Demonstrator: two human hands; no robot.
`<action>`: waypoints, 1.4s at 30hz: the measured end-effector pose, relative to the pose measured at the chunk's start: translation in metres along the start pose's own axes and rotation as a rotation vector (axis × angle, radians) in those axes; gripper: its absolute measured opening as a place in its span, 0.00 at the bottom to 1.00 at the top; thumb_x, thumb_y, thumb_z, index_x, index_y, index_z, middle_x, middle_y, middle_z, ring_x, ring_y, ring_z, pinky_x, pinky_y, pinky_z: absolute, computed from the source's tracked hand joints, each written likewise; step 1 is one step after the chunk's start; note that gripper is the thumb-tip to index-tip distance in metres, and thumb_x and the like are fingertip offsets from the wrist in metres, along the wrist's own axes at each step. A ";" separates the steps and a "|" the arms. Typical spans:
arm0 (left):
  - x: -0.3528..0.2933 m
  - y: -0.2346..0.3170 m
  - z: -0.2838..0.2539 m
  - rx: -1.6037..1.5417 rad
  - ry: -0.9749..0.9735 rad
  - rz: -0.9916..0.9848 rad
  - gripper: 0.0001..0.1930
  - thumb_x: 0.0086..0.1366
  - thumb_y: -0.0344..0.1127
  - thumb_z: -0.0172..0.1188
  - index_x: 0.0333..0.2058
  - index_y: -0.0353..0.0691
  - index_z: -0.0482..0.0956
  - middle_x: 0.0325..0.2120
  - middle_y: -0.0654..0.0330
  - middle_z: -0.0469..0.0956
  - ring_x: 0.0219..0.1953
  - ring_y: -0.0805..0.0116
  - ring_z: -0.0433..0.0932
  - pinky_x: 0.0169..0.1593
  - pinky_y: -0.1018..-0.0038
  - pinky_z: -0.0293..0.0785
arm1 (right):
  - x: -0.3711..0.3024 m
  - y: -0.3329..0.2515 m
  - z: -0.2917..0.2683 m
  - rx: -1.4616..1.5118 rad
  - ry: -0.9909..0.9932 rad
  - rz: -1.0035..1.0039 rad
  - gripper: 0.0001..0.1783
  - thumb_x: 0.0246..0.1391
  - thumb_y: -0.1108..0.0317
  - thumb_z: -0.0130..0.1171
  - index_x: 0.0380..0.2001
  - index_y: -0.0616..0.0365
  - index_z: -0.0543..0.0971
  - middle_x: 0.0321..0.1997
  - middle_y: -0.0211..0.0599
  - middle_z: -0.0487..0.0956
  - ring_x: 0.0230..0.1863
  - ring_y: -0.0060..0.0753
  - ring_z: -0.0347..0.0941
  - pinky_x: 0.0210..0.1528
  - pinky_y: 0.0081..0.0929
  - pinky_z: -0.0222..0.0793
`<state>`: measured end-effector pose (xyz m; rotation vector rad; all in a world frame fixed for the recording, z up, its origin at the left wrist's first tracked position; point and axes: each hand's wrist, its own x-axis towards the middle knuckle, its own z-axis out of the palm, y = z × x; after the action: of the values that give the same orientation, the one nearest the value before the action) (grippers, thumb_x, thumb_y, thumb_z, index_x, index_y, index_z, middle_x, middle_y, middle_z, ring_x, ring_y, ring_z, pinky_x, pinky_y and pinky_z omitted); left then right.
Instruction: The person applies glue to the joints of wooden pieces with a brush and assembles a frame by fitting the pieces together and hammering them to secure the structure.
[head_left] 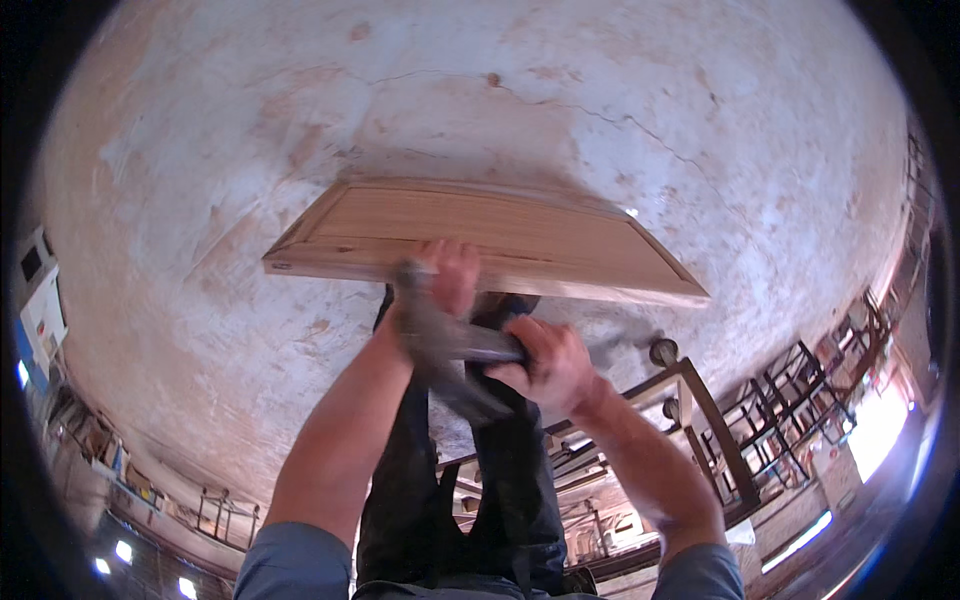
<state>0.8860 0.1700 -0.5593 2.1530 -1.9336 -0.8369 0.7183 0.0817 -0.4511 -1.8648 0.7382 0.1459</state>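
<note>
A framed wooden panel (570,250), like a cabinet door, stands in front of my legs, its long near edge toward me. My left hand (457,275) is closed over the middle of that edge, partly hidden by a hammer. The hammer (440,345) is smeared by motion, its curved metal head in front of my left wrist. My right hand (550,362) is wrapped round the hammer's dark handle, closer to me than the panel. Whether anything small lies under my left fingers cannot be made out.
Stained, cracked concrete floor (480,130) spreads around the panel. A wheeled frame (720,440) stands at the right behind my forearm, with dark metal frames (790,400) beyond it. A white machine or cabinet (42,290) is at the far left.
</note>
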 end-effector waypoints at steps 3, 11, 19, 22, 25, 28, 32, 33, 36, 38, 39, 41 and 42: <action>0.007 -0.005 0.005 -0.023 0.017 -0.002 0.12 0.46 0.37 0.62 0.31 0.42 0.75 0.31 0.58 0.76 0.36 0.59 0.78 0.37 0.62 0.77 | -0.080 0.033 0.020 0.244 0.229 0.333 0.28 0.49 0.43 0.62 0.33 0.61 0.75 0.22 0.46 0.75 0.25 0.51 0.76 0.27 0.38 0.71; 0.017 0.012 -0.001 0.210 -0.122 -0.065 0.18 0.42 0.34 0.65 0.36 0.43 0.77 0.34 0.58 0.79 0.40 0.57 0.79 0.37 0.62 0.78 | -0.132 0.082 0.080 0.181 0.301 0.583 0.24 0.48 0.48 0.63 0.35 0.59 0.77 0.25 0.52 0.77 0.30 0.58 0.76 0.30 0.42 0.72; 0.019 0.022 -0.004 0.258 -0.208 -0.112 0.21 0.46 0.35 0.67 0.41 0.42 0.76 0.41 0.55 0.78 0.46 0.53 0.76 0.48 0.58 0.74 | -0.142 0.093 0.062 0.396 0.421 0.750 0.22 0.51 0.53 0.62 0.39 0.61 0.76 0.26 0.59 0.76 0.32 0.59 0.76 0.37 0.44 0.72; 0.014 0.025 -0.002 0.252 -0.220 -0.143 0.22 0.46 0.34 0.67 0.44 0.41 0.76 0.44 0.56 0.77 0.47 0.54 0.76 0.48 0.58 0.73 | -0.176 0.095 0.048 0.668 0.508 0.858 0.22 0.51 0.55 0.64 0.40 0.62 0.77 0.24 0.48 0.77 0.26 0.37 0.75 0.33 0.35 0.72; -0.012 0.023 0.011 0.198 -0.260 -0.109 0.27 0.46 0.33 0.66 0.48 0.42 0.75 0.49 0.55 0.75 0.51 0.55 0.74 0.53 0.59 0.70 | -0.203 0.100 -0.024 0.672 0.531 1.074 0.15 0.53 0.61 0.65 0.32 0.64 0.78 0.22 0.28 0.76 0.24 0.20 0.68 0.26 0.26 0.67; -0.030 0.041 0.015 0.240 -0.346 -0.035 0.31 0.46 0.31 0.65 0.53 0.41 0.72 0.54 0.52 0.72 0.56 0.54 0.70 0.59 0.59 0.64 | -0.211 0.127 -0.099 0.495 0.660 1.171 0.13 0.54 0.60 0.62 0.24 0.58 0.78 0.19 0.28 0.74 0.21 0.22 0.70 0.24 0.24 0.65; -0.072 0.028 0.061 0.288 -0.328 0.112 0.33 0.51 0.30 0.60 0.58 0.37 0.64 0.58 0.47 0.66 0.60 0.48 0.64 0.63 0.56 0.60 | -0.206 0.216 -0.155 0.813 0.669 1.220 0.13 0.53 0.60 0.62 0.27 0.60 0.78 0.22 0.33 0.78 0.20 0.28 0.71 0.25 0.24 0.66; -0.075 0.030 0.069 0.281 -0.338 0.127 0.33 0.51 0.29 0.59 0.59 0.36 0.64 0.57 0.46 0.65 0.60 0.47 0.63 0.62 0.54 0.59 | -0.204 0.244 -0.156 0.861 0.698 1.244 0.13 0.53 0.60 0.62 0.29 0.60 0.78 0.23 0.34 0.78 0.21 0.28 0.71 0.24 0.24 0.67; -0.084 0.037 0.080 0.313 -0.435 0.076 0.33 0.51 0.31 0.60 0.58 0.36 0.64 0.57 0.46 0.64 0.60 0.46 0.62 0.62 0.54 0.60 | -0.177 0.304 -0.144 0.887 0.646 1.368 0.15 0.53 0.59 0.63 0.33 0.60 0.75 0.26 0.35 0.77 0.23 0.29 0.72 0.25 0.26 0.68; -0.085 0.038 0.082 0.319 -0.413 0.108 0.28 0.54 0.31 0.57 0.56 0.35 0.67 0.55 0.44 0.66 0.58 0.45 0.64 0.61 0.53 0.61 | -0.160 0.333 -0.125 0.907 0.603 1.428 0.16 0.52 0.58 0.63 0.34 0.60 0.74 0.27 0.36 0.77 0.25 0.31 0.73 0.25 0.28 0.69; -0.085 0.037 0.084 0.328 -0.400 0.120 0.26 0.56 0.31 0.55 0.55 0.35 0.68 0.53 0.43 0.67 0.57 0.44 0.65 0.61 0.52 0.61 | -0.158 0.352 -0.110 0.943 0.596 1.434 0.16 0.52 0.58 0.64 0.34 0.59 0.74 0.27 0.37 0.76 0.26 0.32 0.73 0.26 0.30 0.70; -0.084 0.037 0.091 0.323 -0.398 0.141 0.24 0.58 0.32 0.53 0.55 0.35 0.69 0.54 0.42 0.66 0.57 0.44 0.64 0.61 0.53 0.62 | -0.156 0.377 -0.087 0.959 0.607 1.485 0.18 0.51 0.56 0.64 0.33 0.58 0.73 0.29 0.40 0.75 0.28 0.36 0.73 0.28 0.36 0.72; -0.083 0.034 0.093 0.319 -0.396 0.155 0.23 0.58 0.32 0.53 0.54 0.35 0.69 0.54 0.42 0.66 0.57 0.45 0.64 0.61 0.53 0.62 | -0.152 0.377 -0.079 0.972 0.638 1.535 0.19 0.51 0.55 0.64 0.35 0.59 0.73 0.30 0.41 0.75 0.29 0.38 0.73 0.30 0.36 0.73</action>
<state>0.8095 0.2678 -0.5961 2.0790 -2.5459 -1.0520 0.3705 -0.0121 -0.6551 -0.0952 2.0753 0.1065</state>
